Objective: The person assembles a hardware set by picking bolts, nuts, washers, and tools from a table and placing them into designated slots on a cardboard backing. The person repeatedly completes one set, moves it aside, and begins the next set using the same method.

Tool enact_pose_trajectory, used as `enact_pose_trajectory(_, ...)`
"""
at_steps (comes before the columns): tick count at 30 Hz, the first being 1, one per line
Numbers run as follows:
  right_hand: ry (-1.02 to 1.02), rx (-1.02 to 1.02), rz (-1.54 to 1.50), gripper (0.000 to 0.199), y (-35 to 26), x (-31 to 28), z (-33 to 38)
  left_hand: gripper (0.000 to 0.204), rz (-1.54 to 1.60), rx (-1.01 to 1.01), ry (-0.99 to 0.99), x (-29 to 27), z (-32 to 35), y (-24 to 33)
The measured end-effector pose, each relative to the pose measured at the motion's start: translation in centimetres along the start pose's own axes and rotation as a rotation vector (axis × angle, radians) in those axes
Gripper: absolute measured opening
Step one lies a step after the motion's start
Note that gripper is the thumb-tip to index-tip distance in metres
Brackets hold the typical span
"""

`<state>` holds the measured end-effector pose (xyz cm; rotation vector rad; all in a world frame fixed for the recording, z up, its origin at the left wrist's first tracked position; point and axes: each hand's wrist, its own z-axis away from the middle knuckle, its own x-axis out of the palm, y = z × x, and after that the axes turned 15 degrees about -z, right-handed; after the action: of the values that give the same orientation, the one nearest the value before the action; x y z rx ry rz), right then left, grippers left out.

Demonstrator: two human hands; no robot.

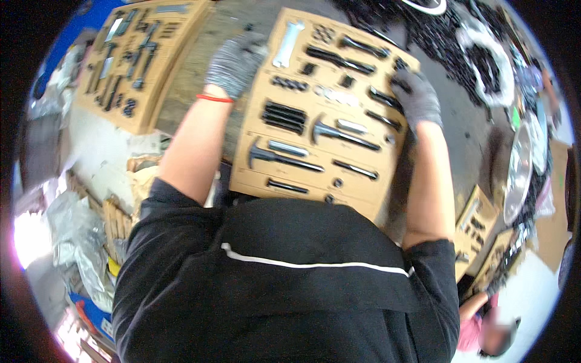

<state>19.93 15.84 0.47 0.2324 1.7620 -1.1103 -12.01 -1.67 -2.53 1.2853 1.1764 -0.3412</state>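
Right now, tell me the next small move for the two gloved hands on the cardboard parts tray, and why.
Probably steady the cardboard tray and square it up. The left hand rests on its left edge and the right hand on its right edge, while the tray sits tilted with its slots apparently full.

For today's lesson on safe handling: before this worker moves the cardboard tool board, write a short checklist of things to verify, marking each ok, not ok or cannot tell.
1. Left hand gloved, on the cardboard tool board at its left edge: ok.
2. Right hand gloved, on the board's right edge: ok.
3. Two hammers seated in their cut-outs: ok.
4. Flat wrench in its slot: ok.
5. Every slot filled: cannot tell.
6. Second tool board lies apart, to the left: ok.
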Motion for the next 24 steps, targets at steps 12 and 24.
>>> enact_pose_trajectory(12, 0.368, 0.281, -0.502, 0.033, 7.6, 0.4, -1.6, 0.037, 0.331, -0.305, -0.169, -4.6, 6.5, 1.5)
enact_pose_trajectory(24, 0.314, 0.357, -0.129, 0.047, -3.4, 3.3, 16.0, 0.078, -0.234, -0.088, -0.242, -3.1, 11.6, 6.8)
